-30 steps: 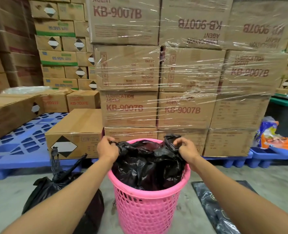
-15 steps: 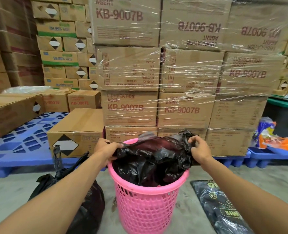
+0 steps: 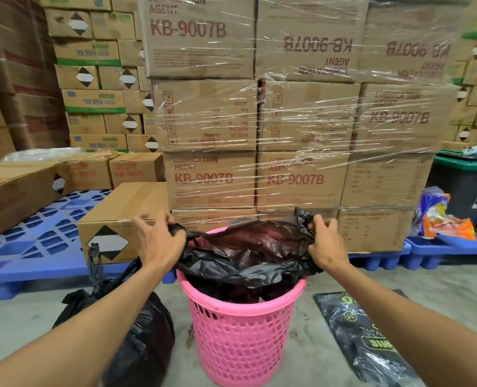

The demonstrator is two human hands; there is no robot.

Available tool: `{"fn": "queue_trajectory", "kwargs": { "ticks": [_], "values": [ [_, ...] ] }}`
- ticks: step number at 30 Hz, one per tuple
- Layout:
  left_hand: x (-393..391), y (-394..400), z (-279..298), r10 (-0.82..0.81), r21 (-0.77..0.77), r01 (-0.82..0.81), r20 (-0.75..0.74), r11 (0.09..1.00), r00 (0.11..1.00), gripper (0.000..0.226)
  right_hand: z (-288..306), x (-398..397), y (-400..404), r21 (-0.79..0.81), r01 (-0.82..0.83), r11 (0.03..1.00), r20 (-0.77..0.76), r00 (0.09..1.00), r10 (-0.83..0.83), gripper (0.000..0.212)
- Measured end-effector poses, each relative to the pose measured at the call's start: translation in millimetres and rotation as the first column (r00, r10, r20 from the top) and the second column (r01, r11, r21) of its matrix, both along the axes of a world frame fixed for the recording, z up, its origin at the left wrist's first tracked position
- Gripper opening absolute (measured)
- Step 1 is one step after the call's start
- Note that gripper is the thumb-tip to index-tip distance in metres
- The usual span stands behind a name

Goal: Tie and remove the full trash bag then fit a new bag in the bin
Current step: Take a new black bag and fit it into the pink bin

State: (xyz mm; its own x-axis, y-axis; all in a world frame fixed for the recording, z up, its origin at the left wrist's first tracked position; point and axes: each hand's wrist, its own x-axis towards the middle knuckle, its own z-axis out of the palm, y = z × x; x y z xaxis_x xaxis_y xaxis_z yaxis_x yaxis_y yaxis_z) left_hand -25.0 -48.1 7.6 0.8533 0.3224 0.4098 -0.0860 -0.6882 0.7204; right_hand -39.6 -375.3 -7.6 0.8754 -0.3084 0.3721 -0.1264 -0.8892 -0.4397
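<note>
A pink perforated bin (image 3: 240, 336) stands on the concrete floor in front of me. A black trash bag (image 3: 248, 255) hangs in it, its mouth stretched wide above the rim. My left hand (image 3: 159, 241) grips the bag's left edge beyond the bin's left rim. My right hand (image 3: 325, 244) grips the right edge past the right rim. A tied, full black trash bag (image 3: 136, 339) sits on the floor just left of the bin.
A flat pack of black bags (image 3: 368, 339) lies on the floor to the right. Shrink-wrapped cartons (image 3: 301, 118) on blue pallets (image 3: 36, 247) stand close behind the bin. A lone carton (image 3: 120, 222) sits at left; colourful packets (image 3: 441, 216) at right.
Both hands have pulled apart and outward, spreading the bag's mouth wider than the bin's rim. The view has tilted slightly down and closer.
</note>
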Motion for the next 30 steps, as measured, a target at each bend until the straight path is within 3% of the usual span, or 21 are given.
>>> {"fn": "queue_trajectory", "kwargs": {
  "ticks": [2,5,8,10,12,14,16,17,19,22,26,28,30],
  "values": [
    [-3.0,3.6,-2.7,-0.114,0.263,0.086,0.093,0.961,0.989,0.025,2.9,-1.6,-0.6,-0.043,-0.052,0.998,0.091,0.994,0.056,0.051],
    [-5.0,5.2,-3.0,-0.244,0.513,0.174,0.071,0.841,0.967,0.02,11.4,-2.6,5.0,0.207,-0.203,0.957,0.034,0.979,0.2,0.03],
    [-5.5,6.7,-4.8,-0.276,0.67,0.236,-0.048,0.704,0.96,0.009,11.8,1.4,7.3,0.454,-0.109,0.884,-0.109,0.978,0.177,0.017],
    [-5.1,5.7,-5.4,-0.213,0.716,0.263,-0.161,0.647,0.964,0.022,8.3,6.5,2.0,0.417,-0.013,0.909,-0.096,0.994,0.058,0.024],
    [-4.9,4.8,-4.8,-0.103,0.706,0.279,-0.282,0.651,0.954,0.06,8.4,5.7,-1.5,0.393,0.062,0.917,-0.082,0.996,-0.032,0.019],
    [-6.6,4.4,-2.6,-0.036,0.685,0.3,-0.372,0.663,0.928,0.088,9.6,0.7,-1.8,0.611,0.045,0.791,-0.126,0.991,0.041,0.011],
    [-9.3,6.5,1.2,0.01,0.651,0.358,-0.489,0.669,0.872,0.11,11.2,-7.9,-0.8,0.764,0.084,0.64,-0.22,0.966,0.135,0.035],
    [-9.9,9.0,2.9,0.029,0.628,0.387,-0.547,0.675,0.837,0.117,11.9,-11.2,-1.9,0.771,0.095,0.63,-0.252,0.953,0.166,0.045],
    [-8.7,15.6,4.1,0.032,0.571,0.441,-0.635,0.693,0.772,0.123,12.0,-12.4,-9.8,0.795,0.106,0.597,-0.276,0.94,0.201,0.048],
    [-6.6,26.2,3.2,-0.054,0.429,0.524,-0.734,0.736,0.677,0.122,16.5,-15.0,-21.9,0.887,0.169,0.43,-0.289,0.929,0.23,0.024],
    [-9.9,42.6,5.0,-0.092,0.384,0.578,-0.773,0.72,0.628,0.115,15.4,-19.2,-36.1,0.939,0.233,0.253,-0.306,0.903,0.302,0.024],
    [-7.3,54.2,-1.4,-0.134,0.385,0.594,-0.751,0.706,0.647,0.123,10.8,-24.7,-41.9,0.945,0.236,0.229,-0.307,0.879,0.364,0.023],
    [-9.4,57.7,-11.3,-0.163,0.436,0.606,-0.707,0.665,0.688,0.134,4.1,-31.9,-44.1,0.941,0.197,0.277,-0.306,0.843,0.442,0.025]
  ]
}}
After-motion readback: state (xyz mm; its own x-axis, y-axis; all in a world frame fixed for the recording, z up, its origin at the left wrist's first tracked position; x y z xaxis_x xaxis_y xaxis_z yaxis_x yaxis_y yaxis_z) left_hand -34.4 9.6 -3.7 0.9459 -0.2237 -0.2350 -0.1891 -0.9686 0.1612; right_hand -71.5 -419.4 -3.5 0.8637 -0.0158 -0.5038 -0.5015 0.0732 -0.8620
